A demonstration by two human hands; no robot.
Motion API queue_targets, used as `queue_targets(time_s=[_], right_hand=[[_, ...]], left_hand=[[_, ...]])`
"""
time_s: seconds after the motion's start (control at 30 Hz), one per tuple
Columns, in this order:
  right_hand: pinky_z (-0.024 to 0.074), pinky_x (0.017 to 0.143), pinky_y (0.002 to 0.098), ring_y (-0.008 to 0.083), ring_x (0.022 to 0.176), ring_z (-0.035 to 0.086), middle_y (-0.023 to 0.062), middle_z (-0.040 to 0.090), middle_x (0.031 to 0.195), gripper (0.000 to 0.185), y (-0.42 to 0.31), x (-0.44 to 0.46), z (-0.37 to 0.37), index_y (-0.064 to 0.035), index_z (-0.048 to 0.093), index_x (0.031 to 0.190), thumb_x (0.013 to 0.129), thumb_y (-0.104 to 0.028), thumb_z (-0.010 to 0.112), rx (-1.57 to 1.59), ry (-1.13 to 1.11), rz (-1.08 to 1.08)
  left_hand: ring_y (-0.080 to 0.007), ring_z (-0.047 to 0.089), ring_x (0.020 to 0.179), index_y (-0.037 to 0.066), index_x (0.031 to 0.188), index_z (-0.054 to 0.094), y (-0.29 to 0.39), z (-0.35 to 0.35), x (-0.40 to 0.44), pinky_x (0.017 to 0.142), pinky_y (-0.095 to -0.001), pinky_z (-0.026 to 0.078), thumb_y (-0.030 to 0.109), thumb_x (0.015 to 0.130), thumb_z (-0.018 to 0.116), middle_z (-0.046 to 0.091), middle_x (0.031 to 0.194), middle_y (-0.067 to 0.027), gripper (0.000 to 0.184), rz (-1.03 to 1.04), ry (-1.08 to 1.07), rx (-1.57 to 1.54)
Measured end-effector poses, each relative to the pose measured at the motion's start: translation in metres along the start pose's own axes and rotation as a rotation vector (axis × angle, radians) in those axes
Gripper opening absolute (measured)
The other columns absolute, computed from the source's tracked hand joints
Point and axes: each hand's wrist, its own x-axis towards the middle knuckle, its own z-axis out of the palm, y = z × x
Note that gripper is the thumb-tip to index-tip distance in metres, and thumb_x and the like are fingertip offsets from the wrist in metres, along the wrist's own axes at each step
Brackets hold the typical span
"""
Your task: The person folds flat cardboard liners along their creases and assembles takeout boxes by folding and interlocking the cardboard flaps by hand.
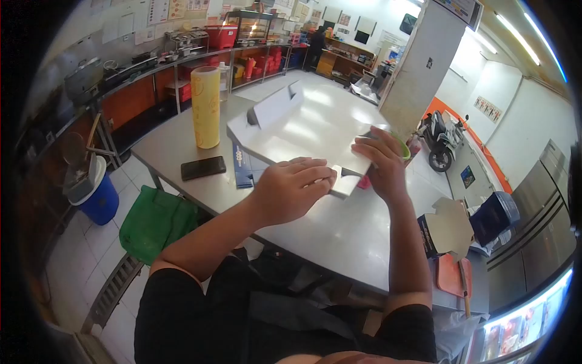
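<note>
A partly folded cardboard box with a glossy white inner face is held tilted above the steel table. Its far-left side flap stands up. My left hand has its fingers pressed together on the near edge, beside a small folded corner flap. The right corner is gripped by my right hand, fingers over the edge and thumb hidden. Left of the box stand a yellow roll of wrap and a black phone. A blue printed piece of cardboard lies partly beneath it.
The steel table spreads before me. A green bag rests on a chair at left, near a blue bucket. On the right sit an open box and an orange board. A pillar and motorbike stand beyond.
</note>
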Motion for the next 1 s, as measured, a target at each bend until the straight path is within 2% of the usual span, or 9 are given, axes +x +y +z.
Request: queue_targets(time_s=[0.1,0.2,0.27,0.4,0.5,0.63,0.8,0.87,1.0], right_hand=[[0.043,0.112,0.0488,0.0387,0.135,0.054,0.0135,0.067,0.135,0.041,0.027,-0.047,0.074,-0.0113,0.072,0.125,0.085,-0.002,0.074,0.122,-0.109,0.219],[0.0407,0.115,0.0504,0.0435,0.136,0.05,0.0219,0.059,0.143,0.051,0.041,-0.122,0.133,-0.0109,0.064,0.137,0.088,-0.013,0.078,0.268,-0.264,0.431],[0.04,0.116,0.052,0.0442,0.136,0.05,0.0244,0.058,0.144,0.055,0.046,-0.173,0.159,-0.0087,0.061,0.141,0.091,-0.02,0.079,0.27,-0.307,0.491],[0.0421,0.114,0.05,0.0436,0.133,0.053,0.0236,0.061,0.139,0.048,0.04,-0.225,0.161,-0.0063,0.064,0.135,0.09,-0.02,0.078,0.293,-0.306,0.637],[0.044,0.111,0.0482,0.0422,0.129,0.055,0.0217,0.064,0.134,0.042,0.036,-0.227,0.151,-0.0055,0.068,0.129,0.091,-0.02,0.077,0.32,-0.328,0.694],[0.0454,0.109,0.0472,0.0405,0.126,0.057,0.0197,0.066,0.128,0.036,0.035,-0.224,0.152,-0.0051,0.071,0.123,0.091,-0.02,0.077,0.343,-0.301,0.697],[0.0453,0.11,0.0465,0.0395,0.126,0.058,0.0196,0.067,0.126,0.032,0.044,-0.227,0.143,-0.0051,0.072,0.12,0.092,-0.02,0.076,0.424,-0.326,0.744],[0.0452,0.11,0.046,0.0391,0.126,0.058,0.0192,0.067,0.126,0.031,0.045,-0.23,0.136,-0.0051,0.073,0.119,0.092,-0.02,0.076,0.445,-0.338,0.767],[0.0446,0.111,0.0453,0.0384,0.128,0.057,0.0177,0.066,0.13,0.027,0.049,-0.229,0.142,-0.0055,0.074,0.116,0.094,-0.02,0.076,0.482,-0.368,0.785]], left_hand=[[-0.0327,0.075,0.094,0.007,0.098,0.068,-0.009,0.049,-0.048,0.077,-0.0394,0.062,0.011,0.09,0.071,0.074,0.106,-0.0069,0.01,-0.291,-0.257,-0.036],[-0.0326,0.072,0.101,0.01,0.105,0.071,-0.029,0.094,-0.12,0.086,-0.0459,0.059,0.017,0.089,0.073,0.073,0.109,-0.007,0.017,-0.521,-0.761,0.001],[-0.0329,0.067,0.116,0.011,0.113,0.072,-0.041,0.098,-0.154,0.098,-0.0472,0.055,0.021,0.089,0.075,0.072,0.119,-0.0079,0.026,-0.531,-0.729,-0.071],[-0.033,0.053,0.14,0.013,0.125,0.073,-0.061,0.078,-0.175,0.117,-0.045,0.043,0.028,0.09,0.079,0.066,0.139,-0.0107,0.038,-0.425,-0.765,-0.174],[-0.034,0.048,0.146,0.015,0.131,0.073,-0.084,0.079,-0.184,0.12,-0.0428,0.041,0.028,0.091,0.079,0.063,0.146,-0.0121,0.042,-0.584,-0.843,-0.344],[-0.0342,0.049,0.145,0.014,0.13,0.075,-0.101,0.092,-0.193,0.12,-0.0432,0.041,0.022,0.092,0.078,0.063,0.146,-0.0122,0.039,-0.691,-0.79,-0.409],[-0.031,0.053,0.143,0.01,0.128,0.076,-0.145,0.131,-0.204,0.121,-0.0395,0.039,0.022,0.09,0.081,0.064,0.146,-0.0146,0.04,-0.794,-0.668,-0.42],[-0.0292,0.055,0.141,0.006,0.127,0.075,-0.151,0.142,-0.195,0.118,-0.0371,0.042,0.024,0.091,0.081,0.064,0.145,-0.0177,0.041,-0.908,-0.614,-0.437],[-0.0268,0.066,0.125,0.004,0.122,0.077,-0.172,0.152,-0.187,0.108,-0.0353,0.05,0.026,0.092,0.08,0.071,0.135,-0.015,0.038,-0.958,-0.613,-0.418]])
